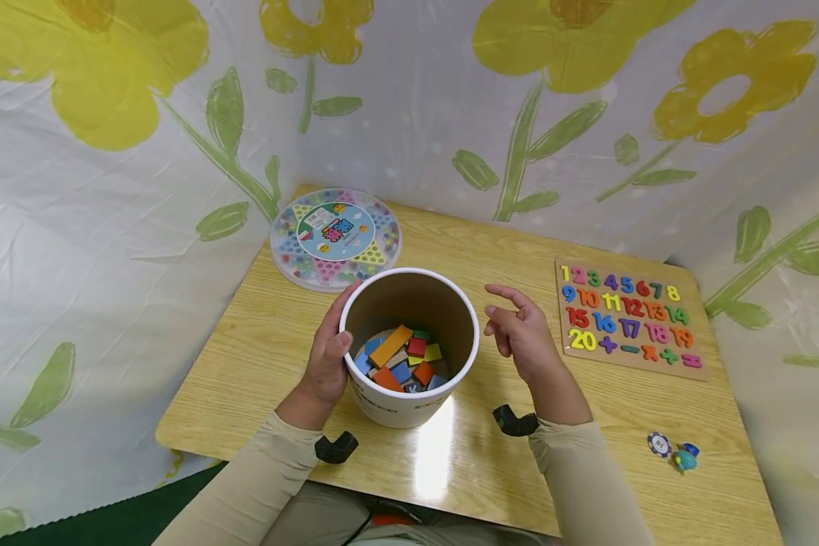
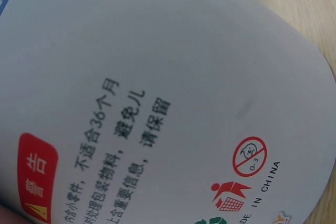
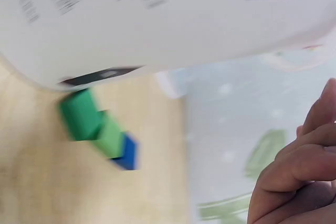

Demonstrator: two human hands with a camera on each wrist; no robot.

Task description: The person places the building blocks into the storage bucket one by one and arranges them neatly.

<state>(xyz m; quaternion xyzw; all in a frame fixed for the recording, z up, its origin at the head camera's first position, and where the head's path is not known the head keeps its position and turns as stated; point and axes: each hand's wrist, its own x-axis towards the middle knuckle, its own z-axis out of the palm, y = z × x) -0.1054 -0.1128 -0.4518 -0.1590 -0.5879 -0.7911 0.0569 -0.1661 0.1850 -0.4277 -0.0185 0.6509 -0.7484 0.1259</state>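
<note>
A white bucket [image 1: 382, 409] stands on the table in front of the body, its mouth facing up. Colourful toy blocks [image 1: 412, 360] lie at its bottom, among them orange, red, blue and yellow ones. My left hand [image 1: 326, 364] grips the bucket at its left side, thumb at the rim. Printed warnings cover the bucket's wall [image 2: 210, 77] in the left wrist view. To the right of the rim, my right hand [image 1: 524, 334] is raised with nothing in it, fingers loosely bent. The right wrist view has dark green [image 3: 81, 115], light green [image 3: 110, 137] and blue blocks [image 3: 128, 153] beyond the bucket.
Behind the bucket at the left lies a round Chinese checkers set [image 1: 336, 235]. A number puzzle board [image 1: 635, 364] is at the right. A poker chip [image 1: 659, 444] and a small teal toy [image 1: 685, 459] rest near the front right. Flowered curtains [image 1: 409, 136] hang around the table.
</note>
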